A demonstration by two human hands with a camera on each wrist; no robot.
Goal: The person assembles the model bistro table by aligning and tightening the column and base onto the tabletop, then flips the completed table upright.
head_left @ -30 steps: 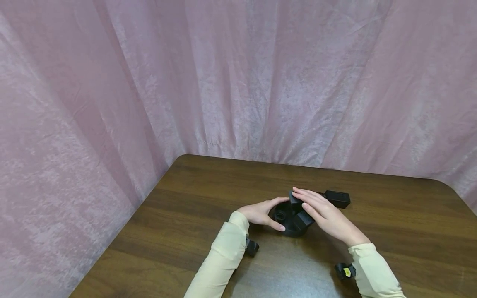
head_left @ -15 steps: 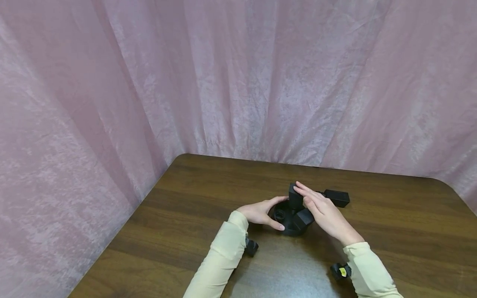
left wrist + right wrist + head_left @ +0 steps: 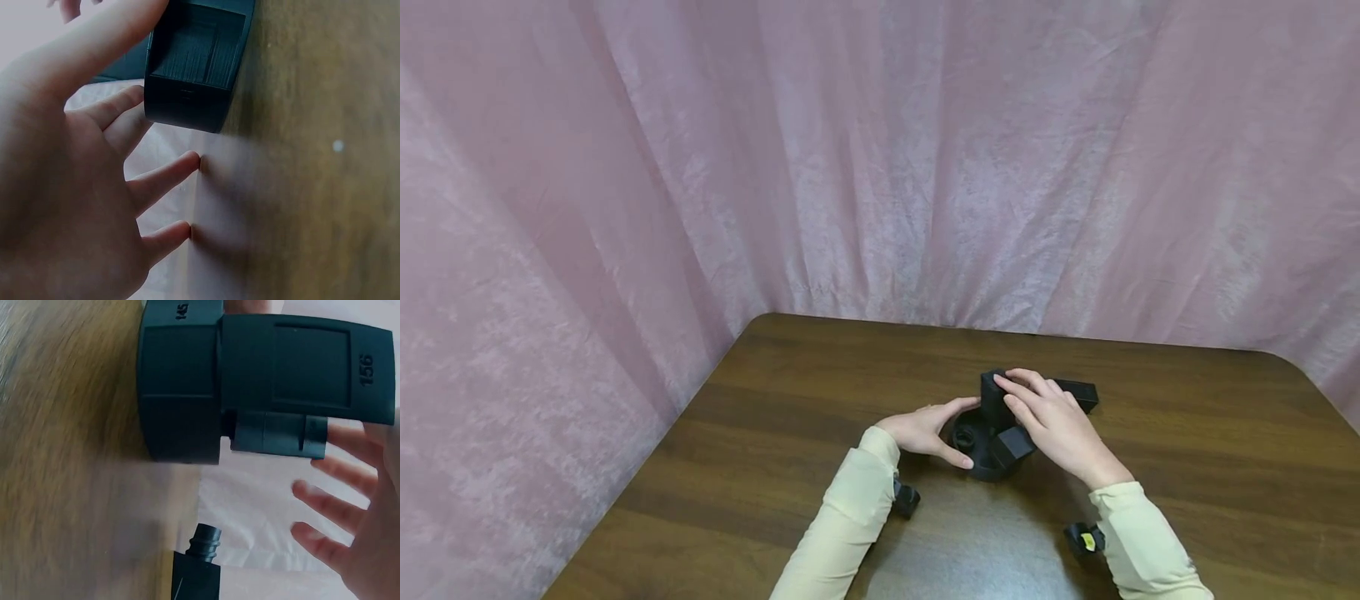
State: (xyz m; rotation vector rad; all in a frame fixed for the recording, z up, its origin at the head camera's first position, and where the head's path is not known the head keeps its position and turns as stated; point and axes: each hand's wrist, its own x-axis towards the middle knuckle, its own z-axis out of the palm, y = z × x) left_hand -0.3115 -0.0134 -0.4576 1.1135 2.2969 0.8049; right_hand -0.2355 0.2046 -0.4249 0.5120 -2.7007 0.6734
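A black round base [image 3: 992, 472] stands on the table with black blocks set on its top. My left hand [image 3: 925, 429] grips its left side between thumb and forefinger; the other fingers are spread, tips at the tabletop in the left wrist view. A ringed round opening [image 3: 963, 437] shows in the base near that hand. My right hand [image 3: 1060, 425] touches the upper part of the taller block [image 3: 992, 407] with loosely bent fingers. The nearer block [image 3: 312, 362], marked 156, leans outward from the base, which reads 145 on its side. Its bulk partly hides the taller block in the right wrist view.
Behind my right hand lies a separate black block [image 3: 1081, 393], with a ribbed plug [image 3: 204, 542] at its end. The brown wooden table [image 3: 820, 367] ends at a pink curtain [image 3: 880, 167]. Dark wrist cameras [image 3: 906, 500] hang beneath both sleeves.
My right fingers have gone from lying straight over the blocks to bending at the taller block's upper part. More of both blocks is uncovered. My left hand keeps its hold on the base.
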